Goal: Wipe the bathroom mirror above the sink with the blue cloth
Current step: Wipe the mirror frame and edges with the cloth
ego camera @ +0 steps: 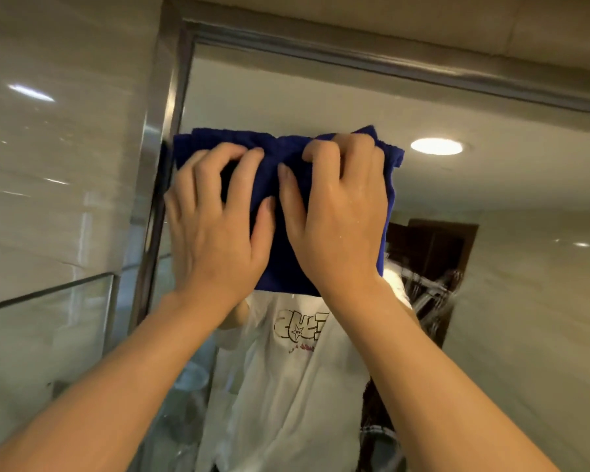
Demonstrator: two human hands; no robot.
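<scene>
A dark blue cloth (281, 264) lies flat against the upper left part of the bathroom mirror (286, 93), close to its left frame. My left hand (215, 229) presses on the cloth's left half with bent fingers dug into the fabric. Over the right half, my right hand (338, 219) curls its fingers and bunches the cloth's top edge. The two thumbs nearly meet in the middle. The sink is out of view.
A metal frame (355, 57) runs along the mirror's top and left side. Glossy beige tiles (65, 137) cover the wall to the left, with a glass panel edge (48, 291) below. The mirror reflects a white T-shirt, a ceiling light and a dark doorway.
</scene>
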